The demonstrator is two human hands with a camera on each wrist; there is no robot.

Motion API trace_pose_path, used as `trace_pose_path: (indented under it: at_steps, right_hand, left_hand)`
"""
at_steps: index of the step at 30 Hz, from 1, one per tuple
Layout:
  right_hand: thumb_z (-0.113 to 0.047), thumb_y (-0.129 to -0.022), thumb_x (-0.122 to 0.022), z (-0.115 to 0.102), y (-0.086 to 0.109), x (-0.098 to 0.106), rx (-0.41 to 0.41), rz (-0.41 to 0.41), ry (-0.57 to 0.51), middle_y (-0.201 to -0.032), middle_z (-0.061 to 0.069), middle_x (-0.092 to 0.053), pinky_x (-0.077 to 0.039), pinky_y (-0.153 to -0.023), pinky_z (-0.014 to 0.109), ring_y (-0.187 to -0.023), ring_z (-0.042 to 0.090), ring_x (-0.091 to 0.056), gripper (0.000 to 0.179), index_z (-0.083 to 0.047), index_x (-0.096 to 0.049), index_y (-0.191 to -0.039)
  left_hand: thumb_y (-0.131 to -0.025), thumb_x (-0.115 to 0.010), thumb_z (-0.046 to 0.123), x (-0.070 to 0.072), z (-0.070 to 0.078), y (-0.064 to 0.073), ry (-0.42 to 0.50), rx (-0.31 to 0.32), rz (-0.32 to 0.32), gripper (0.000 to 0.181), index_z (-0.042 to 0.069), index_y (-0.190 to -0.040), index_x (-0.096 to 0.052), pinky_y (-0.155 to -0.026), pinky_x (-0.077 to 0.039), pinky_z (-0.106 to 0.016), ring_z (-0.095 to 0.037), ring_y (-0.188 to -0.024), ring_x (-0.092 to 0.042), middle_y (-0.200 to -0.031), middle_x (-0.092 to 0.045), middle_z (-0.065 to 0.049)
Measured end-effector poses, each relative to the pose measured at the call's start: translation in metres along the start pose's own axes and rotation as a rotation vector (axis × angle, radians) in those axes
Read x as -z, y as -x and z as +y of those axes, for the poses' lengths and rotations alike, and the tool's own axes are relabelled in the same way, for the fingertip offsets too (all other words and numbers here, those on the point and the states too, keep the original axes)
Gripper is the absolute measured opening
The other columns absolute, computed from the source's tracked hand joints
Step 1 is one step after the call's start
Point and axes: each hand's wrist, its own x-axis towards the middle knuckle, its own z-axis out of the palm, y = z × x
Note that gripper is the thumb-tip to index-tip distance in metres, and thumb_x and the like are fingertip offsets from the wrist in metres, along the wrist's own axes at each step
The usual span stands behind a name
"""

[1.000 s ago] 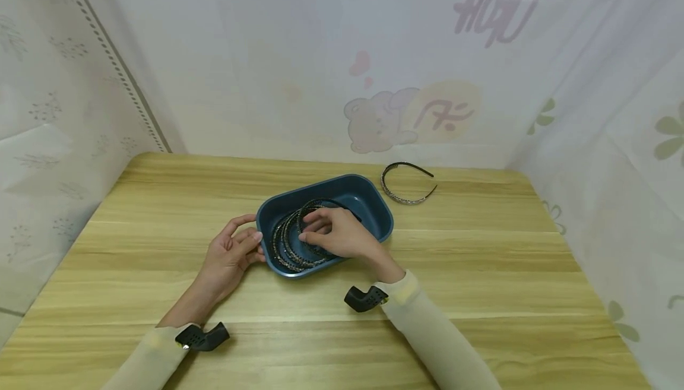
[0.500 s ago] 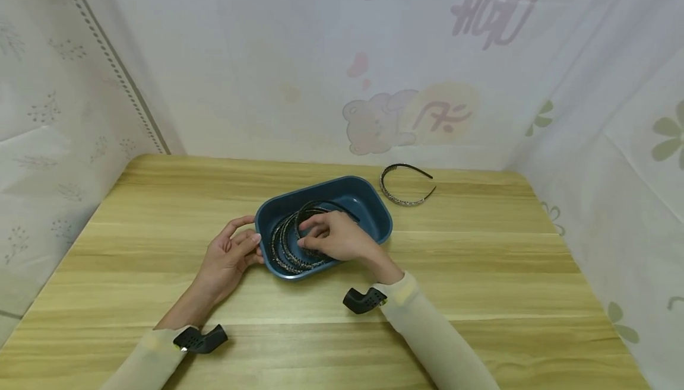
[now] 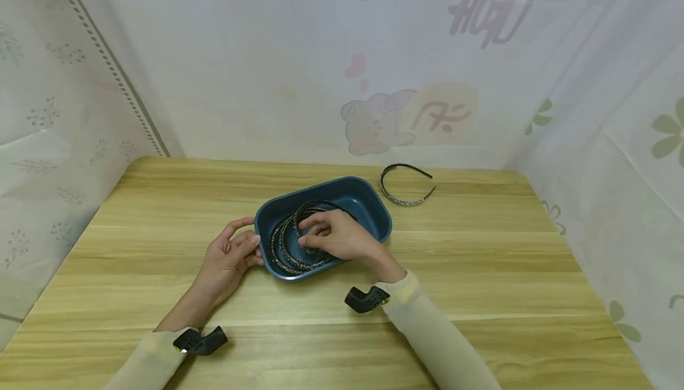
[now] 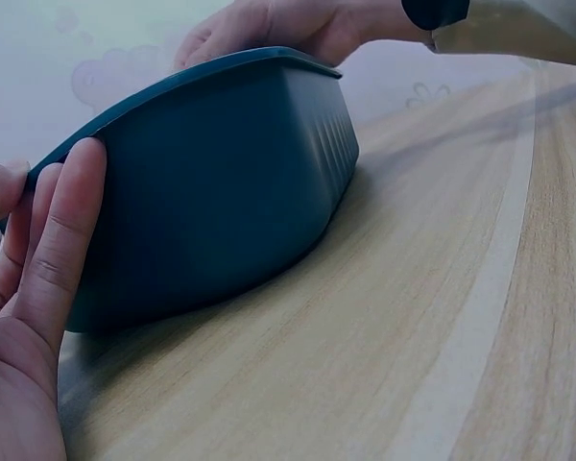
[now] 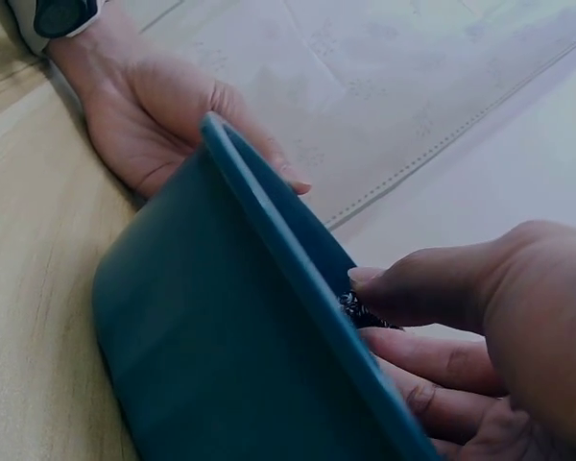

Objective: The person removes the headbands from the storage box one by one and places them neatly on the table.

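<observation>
A dark blue rectangular plastic basin (image 3: 369, 203) stands on the wooden table. Inside, toward its left end, several black headbands (image 3: 281, 247) with sparkly trim lie nested together. My left hand (image 3: 227, 259) holds the basin's left end, thumb over the rim and fingers against the outer wall. My right hand (image 3: 342, 237) reaches over the near side into the basin. Between its thumb and index finger it pinches a black sparkly headband (image 5: 350, 307); in the right wrist view the basin wall hides most of that headband.
One more sparkly headband (image 3: 401, 201) lies on the wooden table (image 3: 481, 271), just beyond the basin's right end. A pale printed cloth (image 3: 256, 69) hangs behind the table and along both sides.
Both hands and the basin stay almost in place. The view has shifted very slightly, and the right fingers keep their pinch among the headbands.
</observation>
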Motion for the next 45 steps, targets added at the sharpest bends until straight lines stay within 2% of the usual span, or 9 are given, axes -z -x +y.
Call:
trace_pose_path:
  at_steps: [11,21,30,36,41,45]
  right_hand:
    - [-0.017,-0.1,-0.066,-0.007,0.003,0.005,0.018,-0.01,-0.022,-0.103,0.002,-0.078,-0.059,-0.081,0.022,-0.089,0.009,-0.073,0.034,-0.008,-0.064,-0.132]
    - [-0.021,-0.099,-0.07,-0.011,0.005,0.007,0.061,0.011,-0.019,-0.105,0.003,-0.077,-0.059,-0.082,0.022,-0.088,0.009,-0.073,0.033,-0.011,-0.066,-0.13]
    - [-0.023,-0.098,-0.071,-0.014,0.009,0.01,0.118,0.037,-0.001,-0.106,0.004,-0.077,-0.059,-0.077,0.024,-0.087,0.013,-0.073,0.034,-0.011,-0.066,-0.13]
    - [-0.021,-0.099,-0.07,-0.016,0.011,0.014,0.147,0.054,-0.001,-0.104,0.003,-0.076,-0.06,-0.078,0.026,-0.09,0.018,-0.073,0.034,-0.009,-0.065,-0.131]
    - [-0.024,-0.099,-0.071,-0.018,0.013,0.018,0.166,0.087,0.012,-0.103,-0.001,-0.075,-0.06,-0.082,0.027,-0.092,0.015,-0.072,0.034,-0.013,-0.067,-0.131]
    - [-0.024,-0.099,-0.07,-0.019,0.015,0.023,0.197,0.112,0.016,-0.104,0.002,-0.076,-0.061,-0.08,0.029,-0.089,0.015,-0.07,0.034,-0.014,-0.067,-0.131]
  left_hand:
    - [-0.105,-0.052,-0.003,0.001,0.0,-0.001,-0.03,0.023,0.036,0.037,0.012,-0.138,-0.048,-0.067,-0.064,-0.023,-0.008,-0.079,-0.07,-0.096,-0.073,0.001]
    - [-0.105,-0.051,-0.004,-0.001,0.001,-0.001,-0.014,0.008,0.015,0.037,0.01,-0.139,-0.047,-0.068,-0.064,-0.023,-0.008,-0.08,-0.07,-0.097,-0.072,0.001]
    - [-0.105,-0.052,-0.002,0.0,0.001,0.0,-0.041,0.028,0.036,0.037,0.012,-0.139,-0.047,-0.068,-0.064,-0.023,-0.008,-0.079,-0.07,-0.097,-0.072,0.002]
    - [-0.105,-0.05,-0.004,0.0,0.0,-0.001,-0.021,0.013,0.009,0.037,0.01,-0.139,-0.047,-0.068,-0.064,-0.023,-0.008,-0.08,-0.07,-0.097,-0.072,0.001]
    - [-0.105,-0.05,-0.005,-0.001,0.001,-0.001,-0.005,0.003,-0.003,0.037,0.009,-0.139,-0.047,-0.068,-0.064,-0.023,-0.009,-0.08,-0.07,-0.097,-0.072,0.0]
    - [-0.105,-0.05,-0.006,-0.001,0.001,-0.001,0.0,0.002,-0.003,0.037,0.009,-0.139,-0.047,-0.068,-0.064,-0.023,-0.009,-0.08,-0.07,-0.097,-0.072,0.0]
